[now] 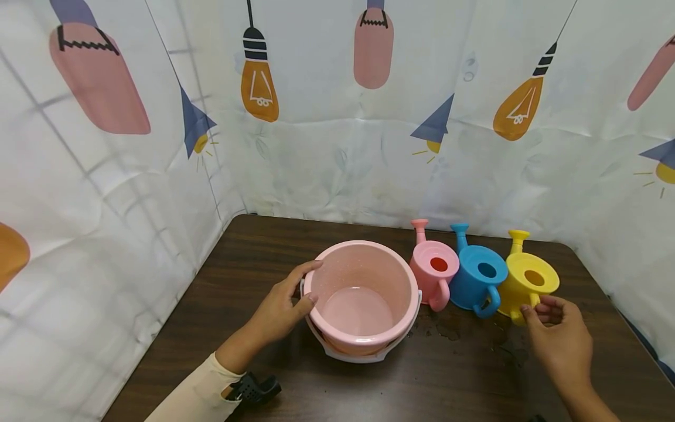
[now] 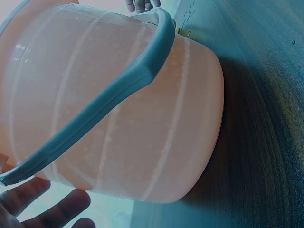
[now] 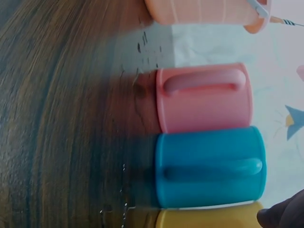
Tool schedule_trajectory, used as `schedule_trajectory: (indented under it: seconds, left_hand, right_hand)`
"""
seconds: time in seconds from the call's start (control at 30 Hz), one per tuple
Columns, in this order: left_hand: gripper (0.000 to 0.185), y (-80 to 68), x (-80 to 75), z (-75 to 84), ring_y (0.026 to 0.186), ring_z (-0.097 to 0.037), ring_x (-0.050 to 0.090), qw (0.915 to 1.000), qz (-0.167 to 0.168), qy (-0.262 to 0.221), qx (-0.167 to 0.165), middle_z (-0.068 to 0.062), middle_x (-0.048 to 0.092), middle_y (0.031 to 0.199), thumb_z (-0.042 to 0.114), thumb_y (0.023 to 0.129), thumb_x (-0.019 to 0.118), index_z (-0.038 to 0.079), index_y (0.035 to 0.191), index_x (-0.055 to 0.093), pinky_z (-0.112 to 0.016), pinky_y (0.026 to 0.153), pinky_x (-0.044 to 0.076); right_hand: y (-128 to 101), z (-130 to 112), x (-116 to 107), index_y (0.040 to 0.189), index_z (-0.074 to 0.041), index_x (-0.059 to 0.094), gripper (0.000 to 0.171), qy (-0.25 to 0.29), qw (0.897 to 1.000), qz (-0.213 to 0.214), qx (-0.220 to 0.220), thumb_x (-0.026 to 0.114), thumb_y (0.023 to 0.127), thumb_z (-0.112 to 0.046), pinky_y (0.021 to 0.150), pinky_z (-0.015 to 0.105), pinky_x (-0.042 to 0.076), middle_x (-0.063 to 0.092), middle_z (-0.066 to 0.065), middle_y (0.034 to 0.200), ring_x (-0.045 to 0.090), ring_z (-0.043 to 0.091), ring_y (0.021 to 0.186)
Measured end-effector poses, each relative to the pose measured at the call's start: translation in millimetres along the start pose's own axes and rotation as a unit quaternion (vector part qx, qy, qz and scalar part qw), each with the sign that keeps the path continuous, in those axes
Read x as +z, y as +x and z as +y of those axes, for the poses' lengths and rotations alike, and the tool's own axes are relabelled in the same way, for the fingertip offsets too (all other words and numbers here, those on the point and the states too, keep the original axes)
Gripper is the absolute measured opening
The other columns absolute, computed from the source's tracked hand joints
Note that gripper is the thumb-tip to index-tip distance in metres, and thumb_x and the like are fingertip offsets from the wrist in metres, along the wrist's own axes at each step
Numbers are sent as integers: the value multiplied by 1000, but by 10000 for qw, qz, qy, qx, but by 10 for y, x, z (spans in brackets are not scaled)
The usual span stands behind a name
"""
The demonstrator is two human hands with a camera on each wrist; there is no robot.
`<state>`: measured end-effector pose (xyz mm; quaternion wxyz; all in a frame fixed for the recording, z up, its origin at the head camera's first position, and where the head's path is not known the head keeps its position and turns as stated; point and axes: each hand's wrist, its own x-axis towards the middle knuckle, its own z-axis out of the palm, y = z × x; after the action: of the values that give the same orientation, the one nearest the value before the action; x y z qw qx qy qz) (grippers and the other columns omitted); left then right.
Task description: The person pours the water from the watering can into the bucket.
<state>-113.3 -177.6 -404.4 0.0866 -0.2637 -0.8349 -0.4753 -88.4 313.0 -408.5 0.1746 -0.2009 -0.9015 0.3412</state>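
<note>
A pink bucket [image 1: 364, 334] with a pale bail handle [image 2: 109, 97] stands upright on the dark wooden table; its inside looks bare to the floor. My left hand [image 1: 279, 310] rests at its left rim, fingers fairly straight and thumb touching the edge. To the right, three toy watering cans stand in a row: pink [image 1: 422, 258], blue [image 1: 477, 275] and yellow [image 1: 519, 275]. With thumb and fingertips, my right hand [image 1: 561, 334] pinches the handle of the yellow one, which stands on the table. In the right wrist view only a dark thumb [image 3: 280, 213] shows beside it.
Water drops [image 1: 448, 331] and wet patches lie on the table [image 1: 422, 387] in front of the cans. A patterned white cloth [image 1: 327, 164] hangs close behind the table and along its sides. The bucket stands directly left of the pink can.
</note>
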Motion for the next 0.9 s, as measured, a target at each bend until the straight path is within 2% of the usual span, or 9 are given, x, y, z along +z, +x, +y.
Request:
schedule_trajectory:
  seconds: [0.17, 0.37, 0.53, 0.63, 0.8, 0.9]
  left_hand:
    - [57, -1, -1, 0, 93, -16, 67, 10000, -1, -13, 1, -13, 65, 122, 32, 97, 57, 21, 152, 45, -35, 78, 54]
    - [58, -2, -4, 7, 93, -16, 67, 10000, -16, -24, -37, -12, 66, 121, 32, 97, 57, 22, 152, 44, -35, 78, 54]
    - [58, -2, -6, 7, 94, -17, 67, 10000, -34, -14, -56, -13, 65, 122, 32, 97, 57, 22, 153, 44, -35, 78, 54]
    - [58, -3, -6, 3, 94, -17, 67, 10000, -41, -10, -50, -13, 65, 122, 32, 97, 57, 22, 153, 44, -35, 78, 54]
    - [58, -2, -6, -2, 95, -16, 67, 10000, -32, 16, -39, -13, 65, 123, 32, 97, 57, 22, 153, 44, -35, 78, 54]
    - [58, 0, -4, -1, 95, -17, 67, 10000, -22, 37, -34, -14, 65, 123, 32, 97, 57, 22, 153, 44, -36, 79, 54]
  right_hand:
    - [60, 72, 7, 139, 5, 49, 60, -4, 9999, -45, 151, 70, 96, -32, 56, 18, 40, 59, 19, 118, 54, 12, 84]
    - [123, 137, 25, 136, 8, 52, 61, -60, 9995, -216, 231, 72, 96, -34, 57, 20, 40, 63, 25, 119, 61, 22, 87]
    - [142, 182, 69, 134, 10, 53, 61, -85, 9990, -347, 260, 71, 96, -34, 58, 24, 41, 65, 30, 119, 63, 36, 97]
    - [150, 199, 97, 134, 12, 53, 62, -107, 9986, -437, 289, 69, 97, -35, 61, 30, 45, 63, 33, 121, 61, 43, 103]
    - [163, 206, 128, 135, 13, 52, 62, -157, 9976, -590, 316, 66, 99, -36, 71, 50, 48, 60, 37, 126, 58, 49, 107]
    - [159, 207, 141, 134, 14, 52, 58, -202, 9976, -598, 268, 65, 100, -32, 71, 50, 48, 59, 38, 124, 59, 49, 106]
